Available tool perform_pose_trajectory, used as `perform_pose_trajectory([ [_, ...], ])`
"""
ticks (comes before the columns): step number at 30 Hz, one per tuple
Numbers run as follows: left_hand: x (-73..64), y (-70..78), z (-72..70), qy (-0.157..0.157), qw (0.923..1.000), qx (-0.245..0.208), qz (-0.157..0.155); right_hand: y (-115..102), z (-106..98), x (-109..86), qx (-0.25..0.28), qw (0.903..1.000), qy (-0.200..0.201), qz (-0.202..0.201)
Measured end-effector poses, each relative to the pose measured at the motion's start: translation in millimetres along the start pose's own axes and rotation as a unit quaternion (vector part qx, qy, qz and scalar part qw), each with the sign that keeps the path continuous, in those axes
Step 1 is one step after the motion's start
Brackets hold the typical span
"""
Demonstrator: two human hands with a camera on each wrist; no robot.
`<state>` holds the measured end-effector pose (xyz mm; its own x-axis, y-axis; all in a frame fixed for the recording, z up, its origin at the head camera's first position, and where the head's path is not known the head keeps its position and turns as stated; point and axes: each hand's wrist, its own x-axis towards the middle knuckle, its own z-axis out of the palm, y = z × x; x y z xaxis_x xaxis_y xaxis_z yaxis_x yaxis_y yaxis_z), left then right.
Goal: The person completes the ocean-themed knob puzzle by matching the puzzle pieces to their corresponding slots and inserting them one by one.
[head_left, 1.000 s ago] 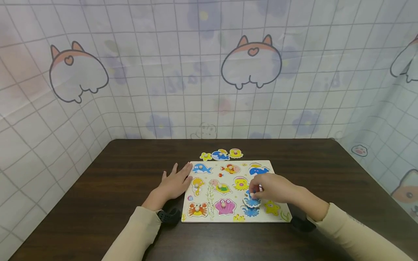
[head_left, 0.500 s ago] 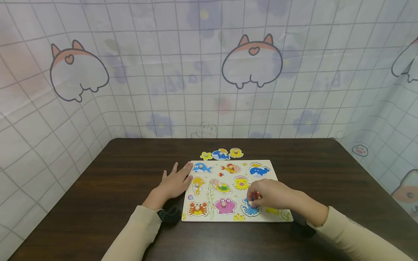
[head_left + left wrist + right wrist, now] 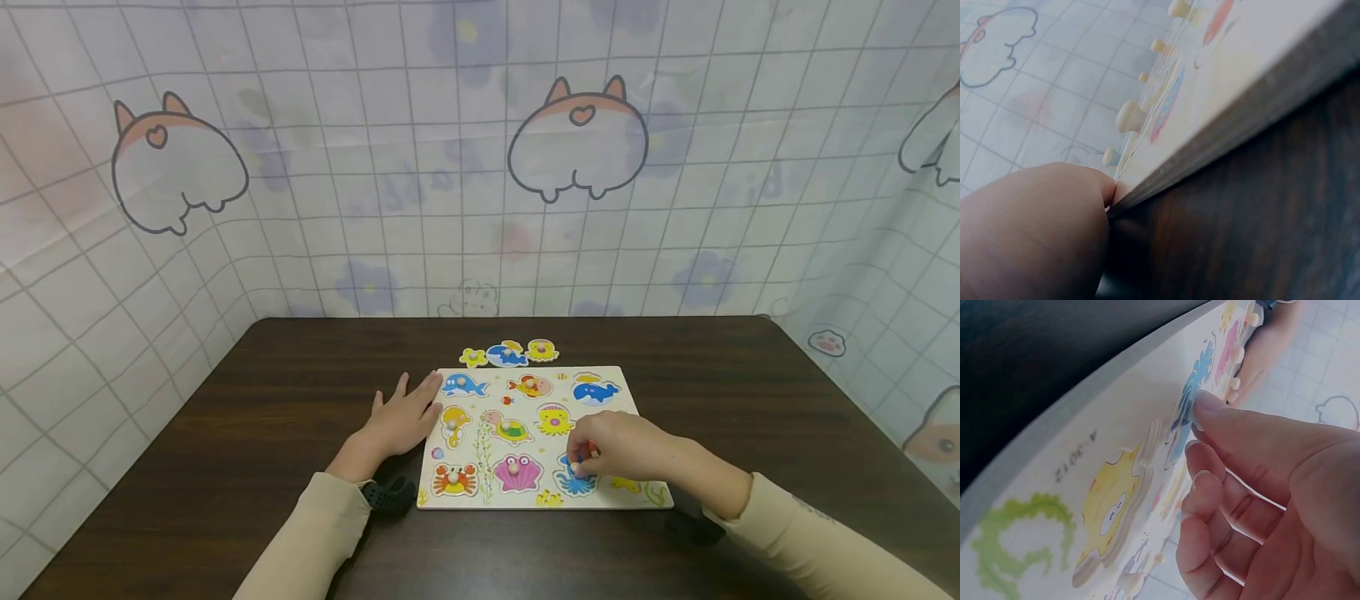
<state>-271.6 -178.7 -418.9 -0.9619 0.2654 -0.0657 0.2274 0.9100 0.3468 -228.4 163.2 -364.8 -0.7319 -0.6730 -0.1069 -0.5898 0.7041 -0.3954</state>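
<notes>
A wooden sea-animal knob puzzle board (image 3: 517, 502) lies on the table. My right hand (image 3: 622, 442) pinches the knob of a blue, many-legged puzzle piece (image 3: 577, 485) at the board's lower right. That piece lies over its matching place; in the right wrist view thumb and index finger meet on it, the other fingers loosely bent. Just right of it, partly behind the hand, is a yellow starfish recess (image 3: 1107, 506). My left hand (image 3: 397, 421) lies flat with spread fingers, its fingertips at the board's left edge. The left wrist view shows part of this hand (image 3: 1041, 219) against the board's corner.
Behind the board lie three loose pieces: a yellow star (image 3: 473, 358), a blue whale (image 3: 506, 357) and a yellow octopus (image 3: 542, 351). Knobbed pieces such as the crab (image 3: 454, 481) and shell (image 3: 517, 473) sit in the board. A patterned curtain (image 3: 420, 208) stands behind the table.
The right hand has come down and slightly toward the wearer, bringing the blue piece from above its printed place onto it. It holds still over the last half second. The left hand stays put.
</notes>
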Motion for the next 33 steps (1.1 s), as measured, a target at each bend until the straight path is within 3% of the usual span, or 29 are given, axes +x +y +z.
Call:
perform_pose_trajectory([
  [18, -0.4, -0.3, 0.1, 0.0, 1.0, -0.006, 0.002, 4, -3, -2.7, 0.012, 0.9999, -0.001, 0.004],
  [33, 0.6, -0.4, 0.3, -0.003, 1.0, -0.008, 0.0, 11, -35, -2.2, 0.015, 0.9977, 0.064, 0.016],
])
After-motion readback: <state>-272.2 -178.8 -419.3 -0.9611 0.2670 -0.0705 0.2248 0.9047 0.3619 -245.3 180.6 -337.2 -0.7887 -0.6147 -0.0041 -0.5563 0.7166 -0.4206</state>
